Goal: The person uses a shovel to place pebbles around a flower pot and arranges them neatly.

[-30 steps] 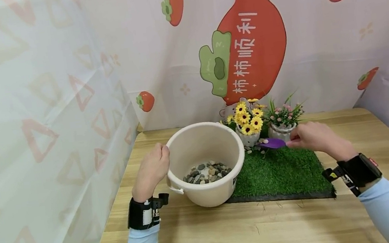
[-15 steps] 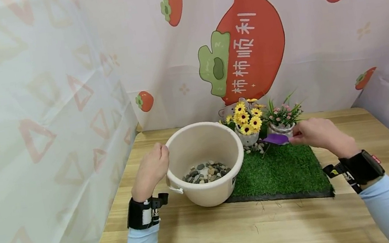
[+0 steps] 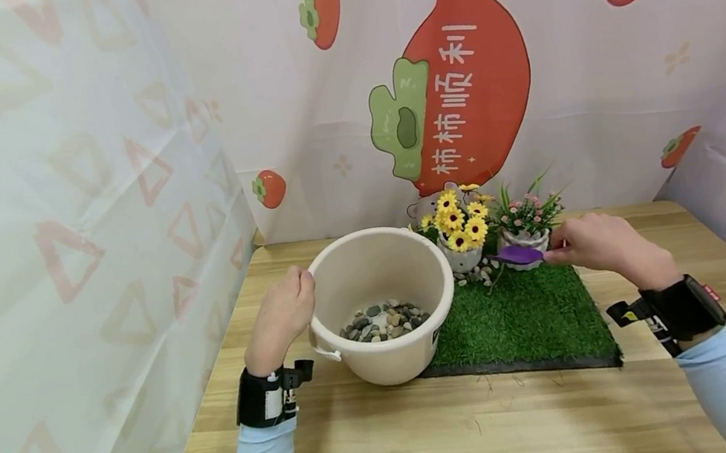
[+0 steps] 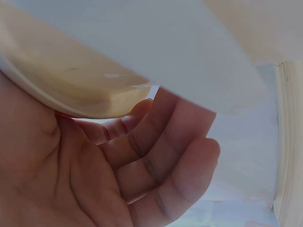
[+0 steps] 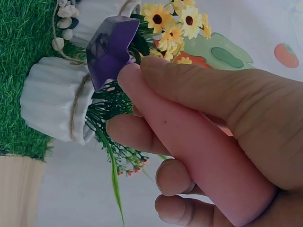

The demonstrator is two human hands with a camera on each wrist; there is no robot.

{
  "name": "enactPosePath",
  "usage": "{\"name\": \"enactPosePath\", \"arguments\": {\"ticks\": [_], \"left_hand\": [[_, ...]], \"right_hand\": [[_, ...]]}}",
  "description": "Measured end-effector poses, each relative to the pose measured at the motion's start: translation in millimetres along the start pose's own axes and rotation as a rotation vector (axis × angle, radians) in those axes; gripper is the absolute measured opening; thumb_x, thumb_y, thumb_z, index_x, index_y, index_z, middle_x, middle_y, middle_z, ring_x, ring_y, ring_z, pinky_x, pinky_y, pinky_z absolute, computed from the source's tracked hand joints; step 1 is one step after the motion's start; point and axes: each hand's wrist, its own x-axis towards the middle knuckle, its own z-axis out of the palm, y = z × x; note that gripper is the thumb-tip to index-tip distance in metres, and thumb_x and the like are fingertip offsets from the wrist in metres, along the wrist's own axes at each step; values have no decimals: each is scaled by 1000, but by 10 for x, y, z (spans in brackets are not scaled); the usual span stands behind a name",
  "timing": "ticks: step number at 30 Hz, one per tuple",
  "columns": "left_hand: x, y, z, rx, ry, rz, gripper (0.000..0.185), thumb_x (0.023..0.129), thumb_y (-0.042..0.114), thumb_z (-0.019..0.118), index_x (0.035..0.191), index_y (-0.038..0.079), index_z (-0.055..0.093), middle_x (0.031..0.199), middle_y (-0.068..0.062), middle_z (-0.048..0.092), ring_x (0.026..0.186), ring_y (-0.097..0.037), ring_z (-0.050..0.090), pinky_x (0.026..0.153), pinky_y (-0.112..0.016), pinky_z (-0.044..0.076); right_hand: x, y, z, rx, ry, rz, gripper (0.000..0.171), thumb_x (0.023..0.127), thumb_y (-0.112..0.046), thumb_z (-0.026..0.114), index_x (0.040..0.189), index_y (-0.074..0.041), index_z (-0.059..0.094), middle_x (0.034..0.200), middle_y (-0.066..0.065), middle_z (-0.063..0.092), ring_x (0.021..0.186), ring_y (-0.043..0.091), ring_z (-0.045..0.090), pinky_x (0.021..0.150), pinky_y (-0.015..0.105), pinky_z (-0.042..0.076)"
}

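While the left hand (image 3: 281, 317) grips the bucket (image 3: 381, 305) rim, right hand (image 3: 598, 244) fingers pinch the purple scoop (image 3: 518, 256), long axis level, blade pointing left at the white pot (image 3: 524, 242); bucket lies further left, beyond the sunflower pot (image 3: 464, 257).

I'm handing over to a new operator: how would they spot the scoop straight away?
Find the green turf mat right of the cream bucket. Two white flower pots stand at its far edge; the scoop hovers before the right pot, pinched by the right hand. It is the only purple thing there.
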Motion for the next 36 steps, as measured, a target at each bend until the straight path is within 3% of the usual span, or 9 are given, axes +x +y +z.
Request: {"name": "enactPosePath", "arguments": {"ticks": [11, 18, 29, 36], "left_hand": [[-12, -3, -2, 5, 5, 11, 47, 106, 34, 22, 118, 2, 54, 95, -14, 63, 86, -27, 64, 71, -37, 50], [-27, -23, -21, -5, 6, 6, 45, 106, 34, 22, 119, 3, 53, 97, -14, 63, 86, -26, 64, 71, -37, 50], [-32, -32, -30, -6, -5, 1, 48, 106, 37, 19, 118, 5, 53, 97, -13, 62, 87, -26, 63, 73, -37, 50], [-5, -21, -10, -2, 9, 14, 46, 106, 35, 21, 114, 4, 54, 92, -12, 62, 83, -24, 63, 70, -36, 48]], "right_hand": [[-134, 20, -55, 68, -10, 5, 20, 94, -27, 64, 76, -20, 58, 66, -3, 45, 59, 11, 34, 60, 31, 25], [-251, 27, -196, 93, -10, 16, 16, 94, -35, 63, 89, -22, 69, 73, -7, 57, 62, 11, 44, 62, 31, 33], [-397, -28, -426, 64, 93, 40, 25, 93, -41, 64, 97, -18, 74, 78, -7, 67, 62, 7, 53, 57, 28, 39], [-482, -110, -518, 44, 247, 1, 23, 92, -41, 66, 96, -21, 76, 79, -8, 71, 61, 2, 53, 56, 26, 41]]}}
